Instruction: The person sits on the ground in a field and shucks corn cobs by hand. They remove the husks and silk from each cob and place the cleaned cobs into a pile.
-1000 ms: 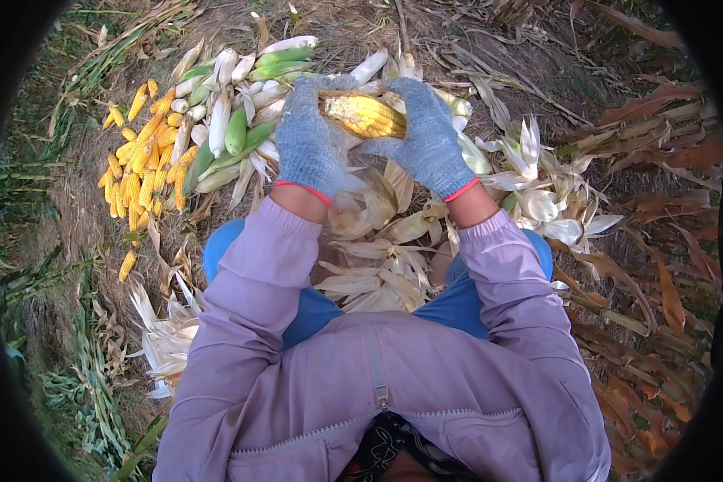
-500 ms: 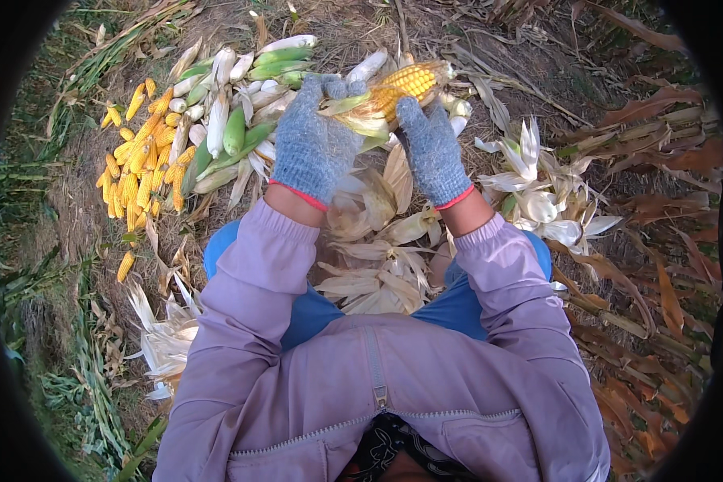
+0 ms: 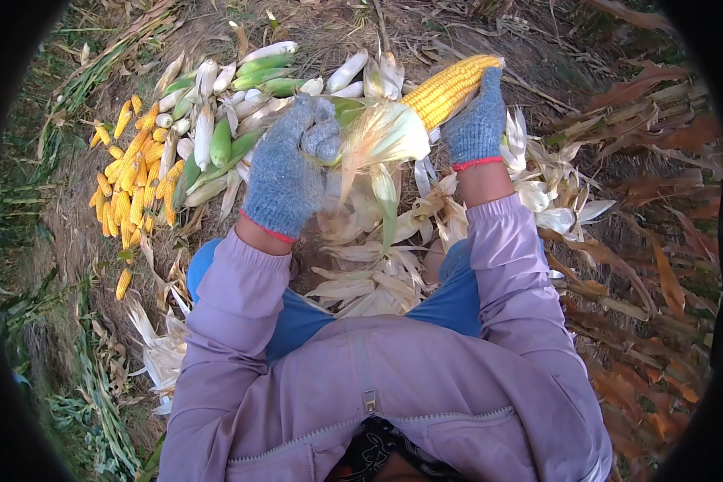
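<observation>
In front of me is an ear of corn (image 3: 448,87), its yellow kernels bare along most of its length and its tip up to the right. The pale husk (image 3: 394,136) is peeled down around its lower end, with silk and a green strip hanging. My left hand (image 3: 287,165), in a grey-blue knit glove, is closed on the husk at the stalk end. Gloved the same way, my right hand (image 3: 477,120) grips the bare cob from its right side near the tip. Its fingers are partly hidden behind the cob.
Husked yellow cobs (image 3: 128,181) lie heaped at the left, one cob (image 3: 124,283) apart below them. Beside the heap are unhusked ears (image 3: 221,143), green and whitish. Loose husks (image 3: 369,277) cover the ground between my knees; more husks (image 3: 550,197) lie right. Dry stalks (image 3: 651,201) line the right.
The husk has been pulled down, baring far more of the cob. My hands have moved apart, the left toward the lower left, the right to the upper right.
</observation>
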`<state>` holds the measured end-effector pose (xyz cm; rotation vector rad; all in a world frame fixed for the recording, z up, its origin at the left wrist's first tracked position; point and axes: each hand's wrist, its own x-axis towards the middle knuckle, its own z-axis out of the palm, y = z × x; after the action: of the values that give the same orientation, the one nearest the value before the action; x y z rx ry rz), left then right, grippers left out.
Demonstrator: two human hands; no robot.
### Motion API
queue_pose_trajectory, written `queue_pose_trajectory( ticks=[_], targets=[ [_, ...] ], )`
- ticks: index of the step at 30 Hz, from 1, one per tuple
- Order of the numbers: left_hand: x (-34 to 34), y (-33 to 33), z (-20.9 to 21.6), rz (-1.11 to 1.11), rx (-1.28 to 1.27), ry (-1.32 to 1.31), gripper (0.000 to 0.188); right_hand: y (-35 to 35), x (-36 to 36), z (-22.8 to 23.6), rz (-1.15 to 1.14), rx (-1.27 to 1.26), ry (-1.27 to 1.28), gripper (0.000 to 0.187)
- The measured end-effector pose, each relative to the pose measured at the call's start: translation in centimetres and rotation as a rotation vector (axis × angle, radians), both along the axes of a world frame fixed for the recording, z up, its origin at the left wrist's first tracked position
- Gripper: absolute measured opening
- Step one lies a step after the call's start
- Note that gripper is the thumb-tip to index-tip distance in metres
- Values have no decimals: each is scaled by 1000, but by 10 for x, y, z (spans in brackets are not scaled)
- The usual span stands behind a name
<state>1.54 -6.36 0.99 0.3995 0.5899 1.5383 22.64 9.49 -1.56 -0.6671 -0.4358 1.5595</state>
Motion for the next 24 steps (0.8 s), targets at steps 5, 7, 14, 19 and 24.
queue_pose_trajectory(
  ticks=[5,7,14,19,24],
  targets=[
    [0,-8,14,56,-131,-79,14,30,40,-6,-115,-6,-12,54],
    [-8,-6,5,51,-149,-160,18,30,38,-5,-58,55,-43,55],
    [-27,12,14,607,32,1269,39,-21,-1,1,0,438,-838,52],
    [23,27,-8,202,162,1143,42,-59,-31,-10,-138,1168,-1458,49],
    [52,31,-7,164,3,754,45,-78,-46,-17,0,982,-1283,45]
  ],
)
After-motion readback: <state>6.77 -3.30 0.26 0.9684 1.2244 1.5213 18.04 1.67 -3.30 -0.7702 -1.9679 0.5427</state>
